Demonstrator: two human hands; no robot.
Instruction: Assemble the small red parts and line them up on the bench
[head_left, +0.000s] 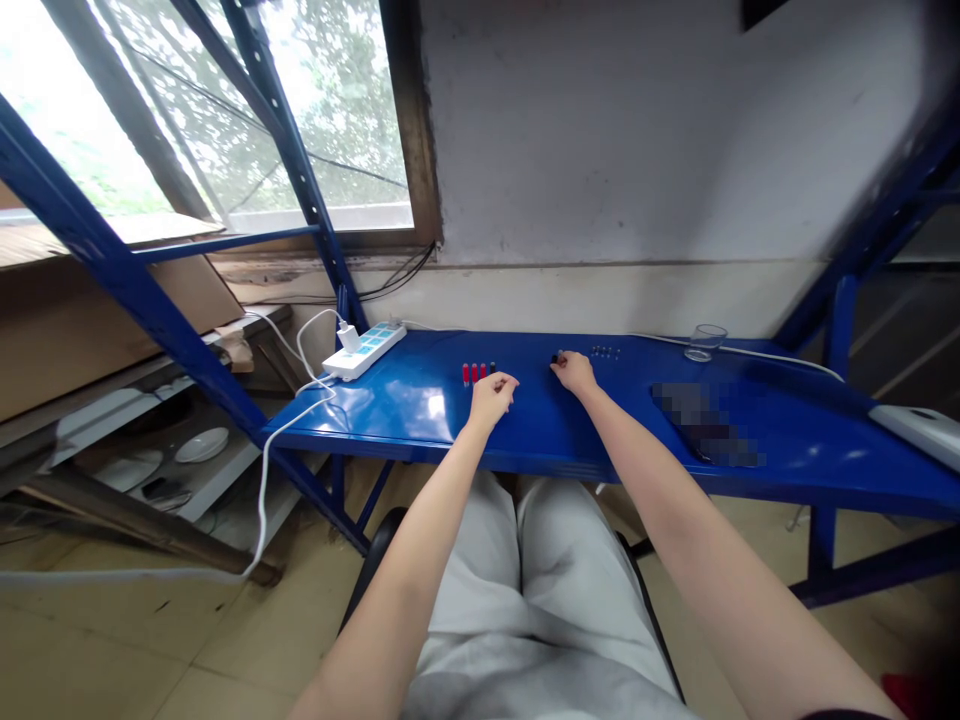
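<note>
A short row of small red cylinders, with a small black piece at its right end, stands on the blue table. Just in front of the row is my left hand, its fingers bent together; whether anything small lies between them is hidden. Farther right, my right hand pinches a small black cylinder at the tabletop. Several tiny metal pieces lie in a group behind and to the right of that hand.
A white power strip with a plug and cable sits at the table's left end. Toward the right are a clear glass, a blurred-out dark object and a white device. Blue metal posts flank the blue table.
</note>
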